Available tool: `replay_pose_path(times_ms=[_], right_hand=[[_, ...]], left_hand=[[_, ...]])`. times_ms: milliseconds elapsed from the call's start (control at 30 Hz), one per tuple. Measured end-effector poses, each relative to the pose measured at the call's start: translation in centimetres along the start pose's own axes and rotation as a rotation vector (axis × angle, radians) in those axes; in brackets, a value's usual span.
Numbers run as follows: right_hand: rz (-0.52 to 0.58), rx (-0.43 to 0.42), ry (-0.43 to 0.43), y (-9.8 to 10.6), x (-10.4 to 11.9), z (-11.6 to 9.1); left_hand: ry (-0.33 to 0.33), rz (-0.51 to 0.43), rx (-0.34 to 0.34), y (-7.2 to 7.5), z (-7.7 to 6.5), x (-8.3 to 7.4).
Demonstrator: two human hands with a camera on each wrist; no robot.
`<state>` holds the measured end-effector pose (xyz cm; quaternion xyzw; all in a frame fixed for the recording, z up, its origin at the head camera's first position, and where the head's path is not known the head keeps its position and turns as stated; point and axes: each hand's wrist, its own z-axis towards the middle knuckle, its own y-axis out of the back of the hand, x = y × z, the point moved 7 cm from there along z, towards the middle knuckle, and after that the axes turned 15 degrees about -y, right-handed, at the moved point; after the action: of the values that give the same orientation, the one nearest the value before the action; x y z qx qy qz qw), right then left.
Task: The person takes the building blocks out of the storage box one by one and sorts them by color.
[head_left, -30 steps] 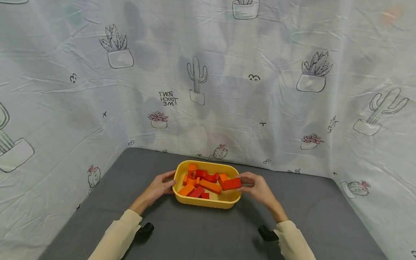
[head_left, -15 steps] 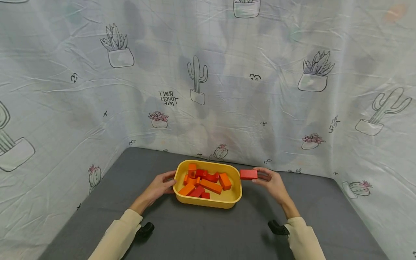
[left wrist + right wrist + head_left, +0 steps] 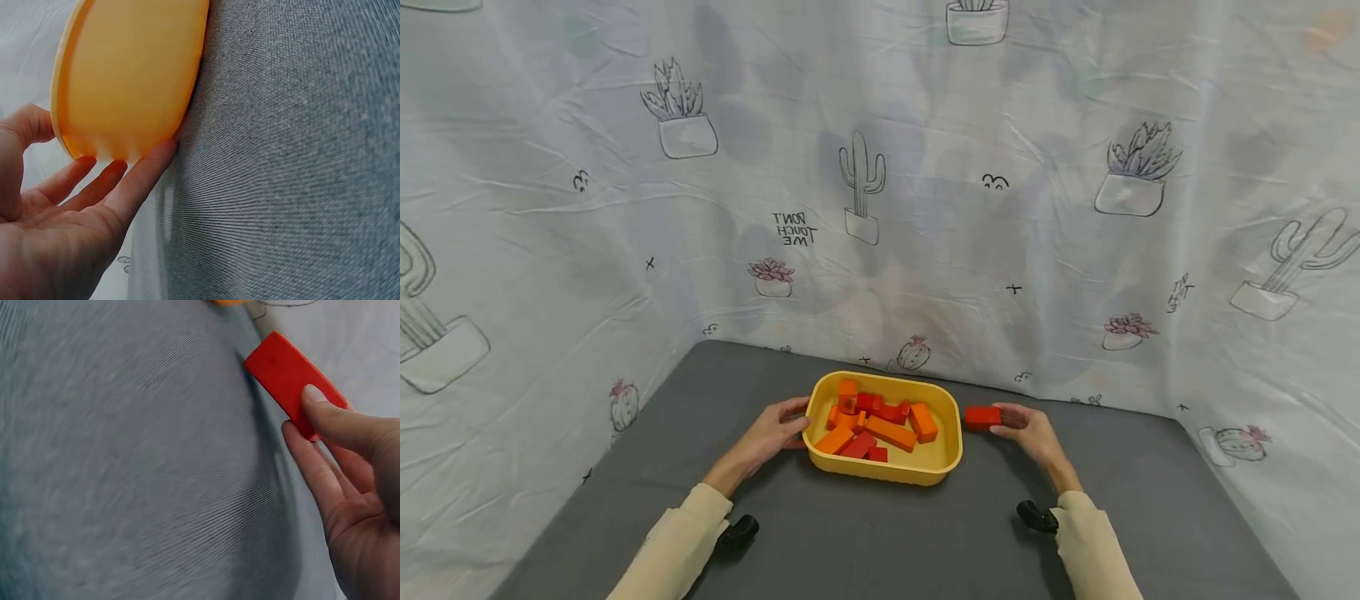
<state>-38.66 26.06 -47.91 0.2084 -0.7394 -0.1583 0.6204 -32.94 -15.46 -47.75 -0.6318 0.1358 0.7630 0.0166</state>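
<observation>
My left hand (image 3: 772, 432) holds the left end of a yellow plastic basket (image 3: 880, 472). In the left wrist view the thumb is at the basket's (image 3: 131, 75) rim and the fingertips lie against its outer wall. Right of the basket, my right hand (image 3: 1032, 432) pinches a red rectangular block (image 3: 982, 418) between thumb and fingers. The right wrist view shows this block (image 3: 290, 378) tilted, its far end close over the grey surface. Inside the basket are several orange and red blocks, among them a long orange block (image 3: 891, 433) and a red arched block (image 3: 893, 412).
A grey cloth-covered table (image 3: 880, 542) lies under everything. Behind it and at both sides hangs a pale curtain (image 3: 925, 250) printed with cacti. Black curved wrist pieces (image 3: 737, 533) stick out beside both cream sleeves.
My right hand has carried the red block from over the basket out past its right rim, then lowered it toward the table. The left hand has stayed at the basket's end.
</observation>
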Motion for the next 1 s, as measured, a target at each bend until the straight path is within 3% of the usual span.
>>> replay_pose_path(times_ms=[100, 333, 700, 833, 1000], right_hand=[[-0.065, -0.019, 0.012, 0.1, -0.5, 0.2], [-0.191, -0.056, 0.078, 0.2, 0.5, 0.2], [-0.226, -0.163, 0.066, 0.3, -0.2, -0.1], [-0.199, -0.155, 0.057, 0.1, -0.4, 0.1], [-0.179, -0.139, 0.041, -0.1, -0.8, 0.1]], left_hand=[[-0.018, 0.000, 0.028, -0.3, 0.1, -0.2], [-0.030, -0.020, 0.031, -0.2, 0.3, -0.6], [-0.032, -0.051, 0.074, -0.6, -0.5, -2.6], [-0.045, -0.045, 0.078, -0.5, -0.7, -2.5], [-0.042, -0.049, 0.060, -0.3, -0.4, -0.8]])
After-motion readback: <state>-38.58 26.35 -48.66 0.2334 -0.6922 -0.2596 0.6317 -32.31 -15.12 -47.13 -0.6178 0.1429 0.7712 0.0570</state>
